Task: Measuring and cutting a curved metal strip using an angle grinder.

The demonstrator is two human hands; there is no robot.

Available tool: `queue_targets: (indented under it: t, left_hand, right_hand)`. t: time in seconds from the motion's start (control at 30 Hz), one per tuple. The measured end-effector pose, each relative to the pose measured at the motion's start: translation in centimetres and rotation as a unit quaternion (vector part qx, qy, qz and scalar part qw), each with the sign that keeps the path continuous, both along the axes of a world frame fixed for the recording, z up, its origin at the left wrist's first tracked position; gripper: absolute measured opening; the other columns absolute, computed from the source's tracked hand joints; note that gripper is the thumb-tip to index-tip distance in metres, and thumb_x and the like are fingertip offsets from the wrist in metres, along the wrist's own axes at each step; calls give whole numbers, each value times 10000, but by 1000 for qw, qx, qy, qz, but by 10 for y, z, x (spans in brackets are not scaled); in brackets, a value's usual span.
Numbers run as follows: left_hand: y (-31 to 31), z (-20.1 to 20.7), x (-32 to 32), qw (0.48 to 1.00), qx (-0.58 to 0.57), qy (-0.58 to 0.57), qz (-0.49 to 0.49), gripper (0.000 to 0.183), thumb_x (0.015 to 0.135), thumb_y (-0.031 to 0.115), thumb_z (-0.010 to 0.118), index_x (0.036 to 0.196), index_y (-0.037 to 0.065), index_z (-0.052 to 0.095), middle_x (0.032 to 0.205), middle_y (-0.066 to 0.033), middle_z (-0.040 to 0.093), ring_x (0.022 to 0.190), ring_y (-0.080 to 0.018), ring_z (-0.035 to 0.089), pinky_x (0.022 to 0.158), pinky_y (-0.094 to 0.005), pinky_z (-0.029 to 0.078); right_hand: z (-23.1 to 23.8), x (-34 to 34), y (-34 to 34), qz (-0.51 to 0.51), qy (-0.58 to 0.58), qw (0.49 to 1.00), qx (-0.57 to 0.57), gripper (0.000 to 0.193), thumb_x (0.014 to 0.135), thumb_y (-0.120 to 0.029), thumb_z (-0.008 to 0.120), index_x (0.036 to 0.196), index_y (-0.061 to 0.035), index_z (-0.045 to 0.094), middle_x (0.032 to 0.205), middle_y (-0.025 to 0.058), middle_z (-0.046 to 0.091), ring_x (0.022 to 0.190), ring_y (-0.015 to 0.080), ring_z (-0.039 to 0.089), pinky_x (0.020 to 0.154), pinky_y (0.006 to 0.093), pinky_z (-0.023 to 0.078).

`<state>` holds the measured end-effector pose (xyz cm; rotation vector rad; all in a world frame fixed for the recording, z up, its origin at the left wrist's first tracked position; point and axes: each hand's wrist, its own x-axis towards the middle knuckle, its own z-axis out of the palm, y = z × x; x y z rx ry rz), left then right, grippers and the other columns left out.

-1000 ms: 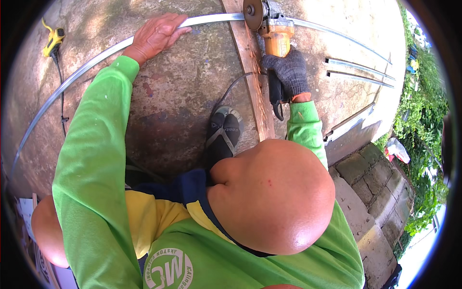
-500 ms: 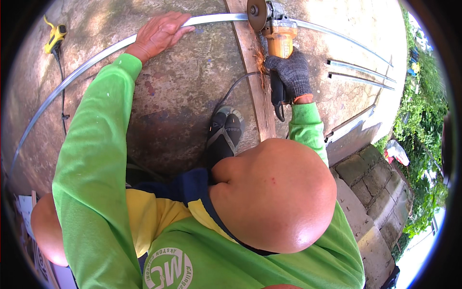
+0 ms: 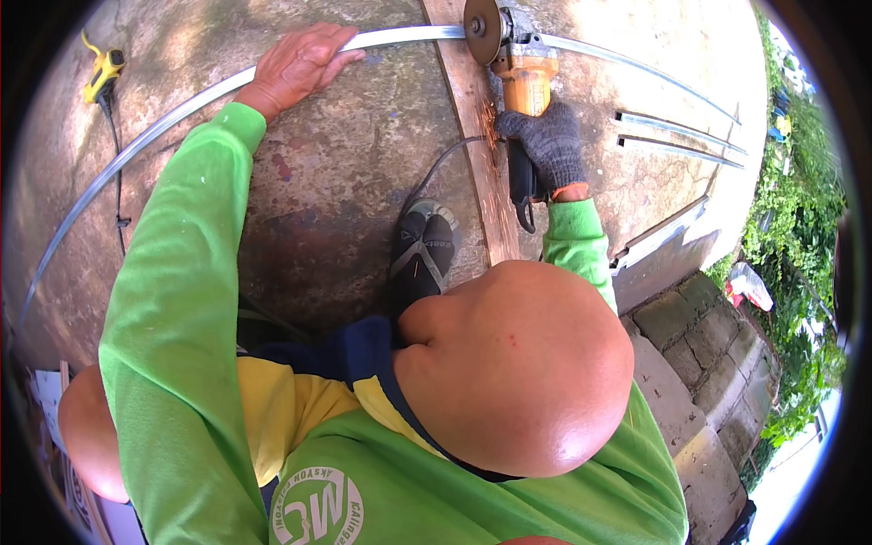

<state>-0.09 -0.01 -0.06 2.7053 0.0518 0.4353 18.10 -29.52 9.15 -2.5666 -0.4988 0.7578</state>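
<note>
A long shiny metal bar [image 3: 404, 35] runs across the floor from far left to right, appearing curved in the wide view. My bare left hand [image 3: 302, 62] is closed over it, fingers along its far side and thumb stretched to the right. In my right hand [image 3: 548, 141], which wears a grey knit glove, is a yellow and black angle grinder [image 3: 526, 77]. Its disc [image 3: 485, 30] stands on edge at the bar, above a wooden plank [image 3: 465, 86] that crosses beneath. Orange sparks stream down along the plank toward me. Where exactly the disc meets the metal is hidden.
A black power cord [image 3: 440, 163] loops left of the plank. My shod foot [image 3: 425, 245] is close by. A yellow tool with a black cord [image 3: 106, 73] lies far left. Short metal pieces [image 3: 677, 130] lie at the right, with concrete blocks [image 3: 695, 341] and greenery [image 3: 799, 218] beyond.
The grinder and my right hand have shifted very slightly left. The sparks now spread farther down the plank. My left hand stays on the bar.
</note>
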Motion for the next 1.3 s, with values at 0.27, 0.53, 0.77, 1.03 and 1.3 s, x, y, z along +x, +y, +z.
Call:
queue_targets:
  t: [0.27, 0.53, 0.77, 1.03, 1.3]
  left_hand:
    - [0, 2, 1, 1000, -11, 7, -5, 305, 937, 278, 635, 1136, 48, 629, 939, -144, 652, 845, -354, 622, 735, -431, 515]
    - [0, 1, -1, 1000, -6, -14, 0, 307, 936, 276, 638, 1132, 41, 629, 928, -143, 648, 839, -351, 621, 732, -430, 514]
    - [-1, 1, 1, 1000, 1, 11, 5, 325, 941, 318, 622, 1153, 72, 621, 960, -120, 653, 869, -343, 629, 744, -427, 526]
    - [7, 3, 5, 1000, 14, 10, 0, 328, 949, 307, 612, 1157, 54, 602, 977, -168, 650, 870, -374, 630, 751, -441, 521]
    - [1, 22, 13, 993, 30, 111, 7, 330, 964, 345, 580, 1103, 46, 594, 917, -177, 637, 819, -398, 616, 720, -468, 499]
  right_hand:
    - [-5, -1, -8, 2, 0, 1000, 9, 604, 593, -389, 839, 1010, 14, 670, 877, 187, 704, 799, 320, 694, 740, 415, 544]
    - [1, -2, 1, 3, 4, 999, -39, 586, 584, -402, 827, 976, 7, 678, 859, 189, 702, 793, 327, 692, 727, 413, 540]
    - [-15, -12, -28, -27, 28, 999, -9, 603, 568, -372, 843, 1004, 4, 664, 857, 180, 700, 777, 317, 690, 709, 406, 544]
    - [1, -8, -46, -111, 84, 988, 75, 503, 603, -255, 854, 970, 23, 653, 780, 117, 686, 639, 208, 650, 601, 346, 532]
    - [24, 2, -75, -232, 160, 934, 219, 360, 640, -180, 819, 887, 27, 659, 713, 95, 661, 556, 186, 635, 520, 322, 518]
